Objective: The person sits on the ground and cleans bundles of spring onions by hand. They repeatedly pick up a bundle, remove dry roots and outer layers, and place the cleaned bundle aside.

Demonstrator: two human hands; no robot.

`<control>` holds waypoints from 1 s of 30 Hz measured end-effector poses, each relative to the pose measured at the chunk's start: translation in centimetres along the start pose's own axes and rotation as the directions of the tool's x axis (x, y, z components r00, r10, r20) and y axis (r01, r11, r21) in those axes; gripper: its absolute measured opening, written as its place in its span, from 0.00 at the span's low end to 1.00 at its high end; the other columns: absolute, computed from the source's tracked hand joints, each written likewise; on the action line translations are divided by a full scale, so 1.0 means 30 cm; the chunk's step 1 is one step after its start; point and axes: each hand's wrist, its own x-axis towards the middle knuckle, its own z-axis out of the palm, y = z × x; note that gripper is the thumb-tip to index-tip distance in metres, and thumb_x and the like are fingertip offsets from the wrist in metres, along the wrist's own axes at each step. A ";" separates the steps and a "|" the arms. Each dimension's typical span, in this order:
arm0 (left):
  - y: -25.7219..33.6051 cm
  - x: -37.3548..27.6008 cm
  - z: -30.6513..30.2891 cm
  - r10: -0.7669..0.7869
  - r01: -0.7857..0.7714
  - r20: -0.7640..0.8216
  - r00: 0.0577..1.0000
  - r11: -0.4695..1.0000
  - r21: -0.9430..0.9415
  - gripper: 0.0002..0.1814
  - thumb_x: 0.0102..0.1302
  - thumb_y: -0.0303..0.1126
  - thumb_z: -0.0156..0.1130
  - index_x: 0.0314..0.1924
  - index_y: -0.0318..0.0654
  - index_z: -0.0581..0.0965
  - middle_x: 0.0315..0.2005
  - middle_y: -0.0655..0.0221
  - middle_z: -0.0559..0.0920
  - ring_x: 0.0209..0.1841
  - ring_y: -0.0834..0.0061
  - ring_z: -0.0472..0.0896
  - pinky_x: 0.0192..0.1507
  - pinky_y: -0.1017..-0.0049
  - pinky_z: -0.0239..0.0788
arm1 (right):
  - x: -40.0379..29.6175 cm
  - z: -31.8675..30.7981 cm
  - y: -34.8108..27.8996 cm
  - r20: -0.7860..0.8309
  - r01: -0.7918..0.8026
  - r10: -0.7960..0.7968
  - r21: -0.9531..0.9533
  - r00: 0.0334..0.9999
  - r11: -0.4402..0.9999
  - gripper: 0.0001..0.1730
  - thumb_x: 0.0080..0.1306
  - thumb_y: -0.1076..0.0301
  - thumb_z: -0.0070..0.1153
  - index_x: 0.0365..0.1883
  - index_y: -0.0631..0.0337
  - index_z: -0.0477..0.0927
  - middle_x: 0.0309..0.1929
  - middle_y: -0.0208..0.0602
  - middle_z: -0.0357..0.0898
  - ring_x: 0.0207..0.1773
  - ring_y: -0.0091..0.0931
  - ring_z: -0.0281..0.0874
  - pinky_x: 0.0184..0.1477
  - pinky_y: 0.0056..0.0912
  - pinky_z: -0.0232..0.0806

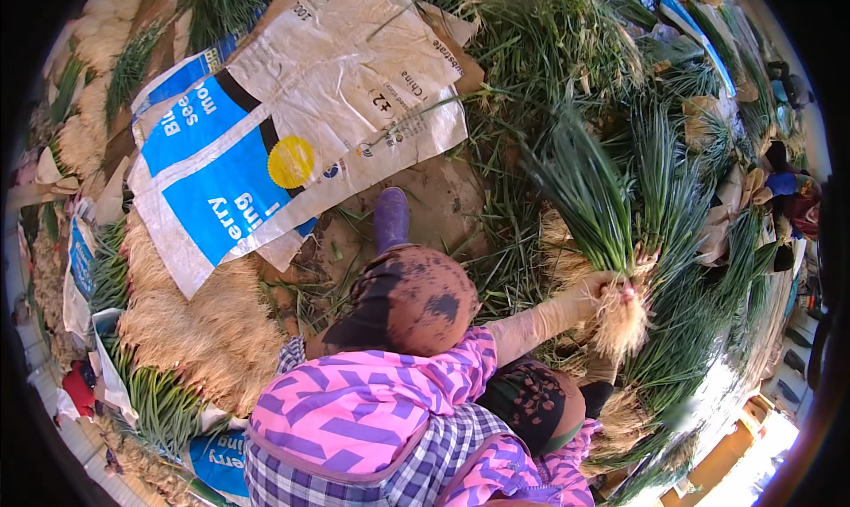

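My left hand (596,289), in a pale glove, reaches right and grips a bundle of green onions (607,231) near its base. The leaves point up and the pale roots hang below the fingers. My right hand (602,367), also pale-gloved, is low beside those roots, partly hidden by them and my knee; its fingers cannot be made out. Another upright bunch of green onions (656,168) stands just behind the held one. More green onions (690,321) lie to the right, with exposed roots (621,417) below my hands.
A printed plastic sack (372,62) lies spread at upper left. Under its lower edge are stacked onion roots (199,328). My purple boot (392,218) rests on the soil between the piles. Loose green leaves (531,35) cover the upper area. A person (797,201) is at the far right edge.
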 end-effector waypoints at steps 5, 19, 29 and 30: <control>0.265 0.054 0.058 0.349 -0.338 -0.116 0.930 0.935 0.104 0.09 0.62 0.29 0.55 0.39 0.32 0.77 0.35 0.61 0.80 0.38 0.65 0.78 0.46 0.66 0.72 | -0.192 0.511 -0.173 -0.232 0.221 -0.278 -0.243 0.932 0.944 0.27 0.75 0.60 0.39 0.71 0.56 0.60 0.59 0.40 0.73 0.62 0.30 0.73 0.63 0.33 0.67; 1.346 -0.610 -0.126 0.806 -0.499 0.404 0.433 0.588 -0.637 0.16 0.69 0.32 0.49 0.50 0.29 0.73 0.44 0.55 0.78 0.45 0.62 0.78 0.50 0.64 0.69 | -0.188 0.036 0.031 -0.017 0.018 -0.090 -0.925 0.996 0.380 0.16 0.72 0.65 0.48 0.50 0.65 0.77 0.42 0.32 0.82 0.45 0.25 0.77 0.49 0.27 0.69; 0.518 -1.273 -0.952 0.260 -0.507 -0.816 0.516 0.861 -0.046 0.17 0.68 0.33 0.51 0.55 0.37 0.73 0.46 0.64 0.81 0.41 0.72 0.80 0.45 0.72 0.72 | -0.165 -0.039 0.154 -0.095 -0.094 0.005 -0.971 0.995 0.219 0.14 0.67 0.65 0.50 0.49 0.59 0.78 0.43 0.30 0.81 0.45 0.27 0.79 0.49 0.31 0.71; 0.421 -1.294 -0.981 0.155 -0.434 -0.871 0.465 0.898 -0.072 0.17 0.68 0.33 0.51 0.55 0.37 0.73 0.46 0.63 0.81 0.41 0.72 0.80 0.45 0.72 0.72 | -0.149 -0.048 0.156 -0.097 -0.095 -0.001 -0.969 0.995 0.227 0.14 0.67 0.66 0.50 0.49 0.58 0.78 0.43 0.30 0.81 0.45 0.27 0.79 0.49 0.31 0.71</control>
